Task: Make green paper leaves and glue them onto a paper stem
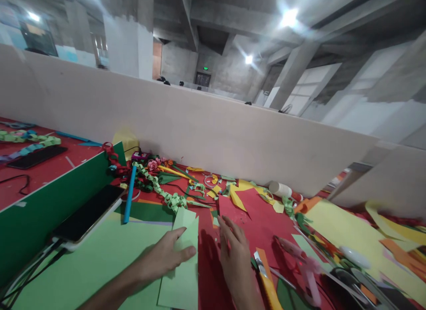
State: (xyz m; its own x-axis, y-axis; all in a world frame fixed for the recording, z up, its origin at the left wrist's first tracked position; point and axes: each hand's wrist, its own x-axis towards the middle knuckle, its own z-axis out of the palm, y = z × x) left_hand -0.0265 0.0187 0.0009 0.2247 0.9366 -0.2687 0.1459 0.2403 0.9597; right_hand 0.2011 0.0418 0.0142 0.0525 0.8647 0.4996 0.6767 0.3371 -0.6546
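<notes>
My left hand (pixel 165 252) rests on a light green paper piece (pixel 184 274), its thumb and forefinger spread apart on top; the other fingers are partly hidden. The green piece looks folded or layered, with a narrower part sticking up at its far end. Under it and to the left lies a large light green sheet (pixel 100 256). My right hand (pixel 234 252) is just right of the green piece, over the red table (pixel 211 274), with fingers stretched out and nothing seen in them. Beside it lies a yellow-handled utility knife (pixel 268 283).
A pink glue gun (pixel 304 263) and a black tape dispenser (pixel 361 288) stand at the right. Green paper chain (pixel 156 185), a blue paper tube (pixel 129 194) and scraps lie farther back. A phone (pixel 89 212) sits by the green divider (pixel 49 212). A white partition (pixel 213 128) bounds the back.
</notes>
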